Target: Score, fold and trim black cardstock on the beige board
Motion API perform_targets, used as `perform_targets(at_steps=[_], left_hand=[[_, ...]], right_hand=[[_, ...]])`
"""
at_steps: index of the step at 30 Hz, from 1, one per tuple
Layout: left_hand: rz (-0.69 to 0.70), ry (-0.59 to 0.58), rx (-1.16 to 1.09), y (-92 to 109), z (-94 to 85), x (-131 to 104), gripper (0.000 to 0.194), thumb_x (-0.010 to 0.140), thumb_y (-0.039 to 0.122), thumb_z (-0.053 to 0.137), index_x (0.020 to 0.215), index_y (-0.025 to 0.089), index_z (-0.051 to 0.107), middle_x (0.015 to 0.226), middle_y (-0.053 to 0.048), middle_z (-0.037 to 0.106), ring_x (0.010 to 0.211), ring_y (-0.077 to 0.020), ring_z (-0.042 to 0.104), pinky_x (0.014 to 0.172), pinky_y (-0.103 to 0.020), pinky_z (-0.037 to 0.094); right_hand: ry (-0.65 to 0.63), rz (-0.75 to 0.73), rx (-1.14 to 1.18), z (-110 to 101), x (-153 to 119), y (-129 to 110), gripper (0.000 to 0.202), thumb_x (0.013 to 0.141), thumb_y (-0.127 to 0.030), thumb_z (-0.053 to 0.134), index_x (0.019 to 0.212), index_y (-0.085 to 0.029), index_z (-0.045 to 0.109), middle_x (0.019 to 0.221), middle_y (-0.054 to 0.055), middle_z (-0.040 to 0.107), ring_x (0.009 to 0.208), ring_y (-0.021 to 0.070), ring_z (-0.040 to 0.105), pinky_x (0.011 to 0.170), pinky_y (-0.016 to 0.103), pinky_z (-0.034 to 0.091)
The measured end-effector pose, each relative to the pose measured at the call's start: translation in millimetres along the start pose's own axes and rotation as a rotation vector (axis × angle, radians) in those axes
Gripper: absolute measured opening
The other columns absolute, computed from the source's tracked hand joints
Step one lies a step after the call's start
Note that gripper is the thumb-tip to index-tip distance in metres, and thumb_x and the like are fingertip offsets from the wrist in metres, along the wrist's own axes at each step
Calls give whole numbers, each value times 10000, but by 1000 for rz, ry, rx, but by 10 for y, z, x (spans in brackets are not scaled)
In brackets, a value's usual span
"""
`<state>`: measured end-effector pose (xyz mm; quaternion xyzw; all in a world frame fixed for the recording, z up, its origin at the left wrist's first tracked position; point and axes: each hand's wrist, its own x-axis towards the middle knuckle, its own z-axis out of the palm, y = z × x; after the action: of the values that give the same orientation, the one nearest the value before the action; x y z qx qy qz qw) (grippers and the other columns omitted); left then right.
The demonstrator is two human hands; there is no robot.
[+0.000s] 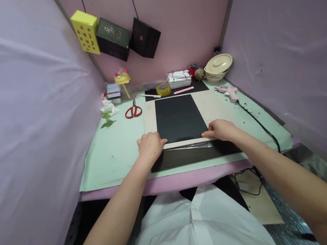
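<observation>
A black rectangular sheet (pixel 179 117) lies on a larger cream-coloured board (pixel 213 103) in the middle of the table. At its near left corner, my left hand (pixel 151 143) is closed, thumb along the edge and fingers curled. My right hand (pixel 221 129) grips the near right corner the same way, thumb and fingers pinched together. How far the fingers reach under the sheet or board is hidden. Nearer to me, a dark flat piece with a shiny clear wrap (pixel 194 153) lies partly beneath the board.
Red-handled scissors (pixel 133 111) lie left of the board. Behind it are yellow tape (pixel 163 89), a pink pen-like tool (pixel 183 90) and a white one (pixel 150 96). A pink glue gun (pixel 228 92) with a black cord rests at right. Boxes (pixel 113 38) hang above the back.
</observation>
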<state>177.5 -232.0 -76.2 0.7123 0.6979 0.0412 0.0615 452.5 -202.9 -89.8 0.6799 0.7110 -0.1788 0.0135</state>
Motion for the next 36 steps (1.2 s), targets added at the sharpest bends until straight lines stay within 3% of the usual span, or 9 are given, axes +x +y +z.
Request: perform_targets(at_steps=[3,5,7,11,16,19,22,25,36], left_hand=[[117,107,-2,150,53,-161,250,928,235,493,1144,170,599,1227,-146,598,1188,-291,517,956,-448,395],[404,170,-24,289,154,-286,362,951,193,451,1309,198,506,1409,-106,498,1325,-221,417,1059,-392,346],[629,189,-4,413,284,-386,482,972,318,456,1424,162,397,1526,-111,372,1433,-231,272,1157,-420,238],[541,141,25,518,484,-460,734,933,598,413,1484,120,323,1562,-122,303,1458,-274,221,1199,-492,135],[481,126,12,495,540,-442,767,920,647,376,1497,145,315,1571,-112,284,1465,-278,206,1198,-505,130],[472,133,2,488,552,-443,777,912,663,370,1498,155,314,1570,-112,287,1468,-278,200,1197,-498,124],[471,145,7,486,572,-450,773,915,664,350,1495,154,316,1573,-112,281,1469,-276,197,1198,-490,115],[467,164,9,481,590,-456,748,931,638,332,1499,152,308,1574,-109,279,1470,-270,192,1198,-483,110],[426,169,-1,473,598,-479,781,897,666,383,1483,151,347,1572,-104,288,1461,-345,182,1189,-494,149]], right_hand=[[-2,-3,1,-7,-6,-5,412,775,-606,583,663,-210,607,693,46,660,696,187,588,618,293,323],[-2,2,1,-11,-11,-13,399,769,-595,594,665,-210,608,671,40,655,686,185,587,612,291,321],[4,10,0,-12,-14,-23,383,764,-580,604,667,-209,605,656,35,649,677,182,584,606,289,317],[14,8,9,-16,-12,-22,374,761,-566,611,654,-209,589,632,23,637,652,174,572,602,289,312],[72,-28,24,-21,-108,-25,360,776,-559,607,686,-210,601,707,25,665,703,193,598,662,306,355],[299,-105,32,72,-295,-100,272,875,-447,533,978,-215,633,1031,71,682,984,238,601,857,371,379],[607,-443,36,275,-492,-220,284,938,-237,416,1145,-177,600,1200,118,622,1135,241,542,975,410,370],[568,-648,-9,490,-584,-328,366,912,-130,387,1217,-145,588,1244,130,598,1162,245,521,983,399,412],[523,-610,-62,612,-543,-372,390,947,-168,379,1293,-129,556,1225,142,580,1144,262,508,977,413,442]])
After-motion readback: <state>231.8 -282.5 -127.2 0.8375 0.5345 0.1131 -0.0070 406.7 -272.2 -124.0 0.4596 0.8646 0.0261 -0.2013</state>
